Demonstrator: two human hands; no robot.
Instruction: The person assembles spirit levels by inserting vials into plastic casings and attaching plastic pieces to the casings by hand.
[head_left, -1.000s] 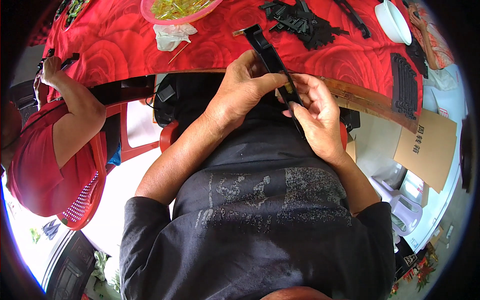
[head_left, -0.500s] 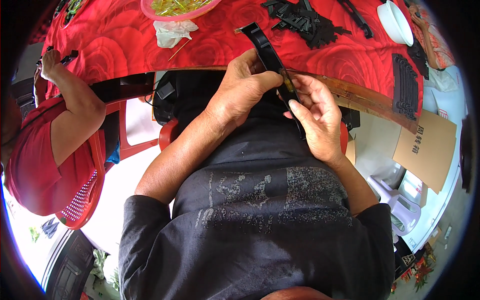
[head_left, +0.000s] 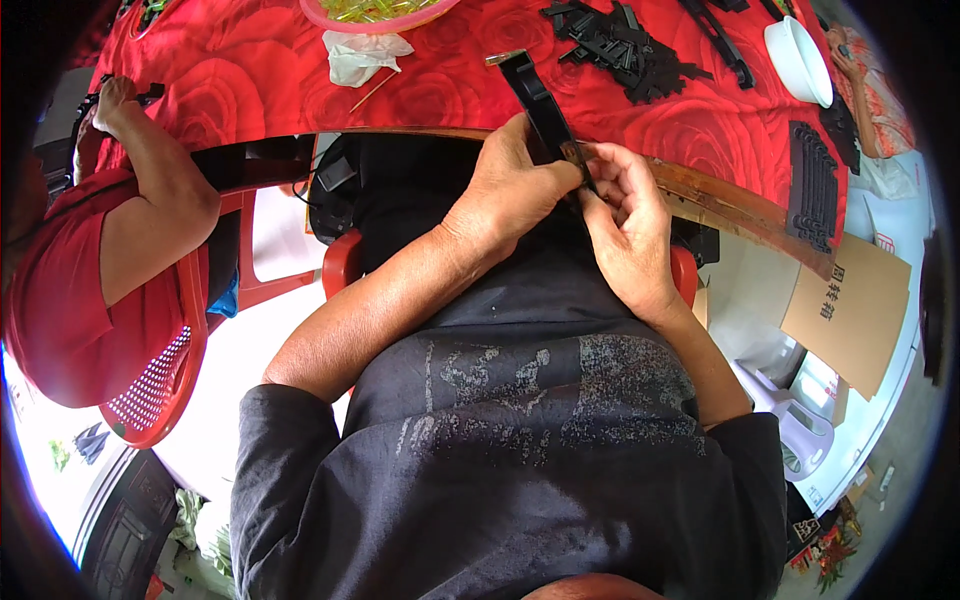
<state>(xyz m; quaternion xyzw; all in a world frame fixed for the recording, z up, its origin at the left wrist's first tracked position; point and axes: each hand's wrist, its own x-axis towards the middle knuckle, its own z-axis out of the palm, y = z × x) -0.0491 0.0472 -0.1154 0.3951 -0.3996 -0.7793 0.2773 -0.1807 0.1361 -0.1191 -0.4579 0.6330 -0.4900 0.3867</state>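
Observation:
A long black plastic strip-shaped part (head_left: 541, 107) is held between my two hands, tilted, in front of the table's near edge. My left hand (head_left: 515, 187) is closed round its middle, the thumb pressed over it. At the lower end, my right hand (head_left: 630, 225) pinches the part between thumb and bent fingers. A small yellowish patch shows on the part near the right fingertips. The part's lower end is largely hidden by my right hand. Its far end reaches over the red cloth.
On the red rose-patterned tablecloth (head_left: 450, 90) stand a pink basin (head_left: 380, 22) of yellowish clear pieces, a crumpled white tissue (head_left: 365, 58), a heap of black parts (head_left: 625, 50) and a white bowl (head_left: 797, 62). Stacked black strips (head_left: 812, 185) lie at right. A co-worker in red (head_left: 110, 250) sits at left.
The black part has turned more edge-on, and my right hand has shifted up along it, closer to my left hand. The whole view has shifted slightly.

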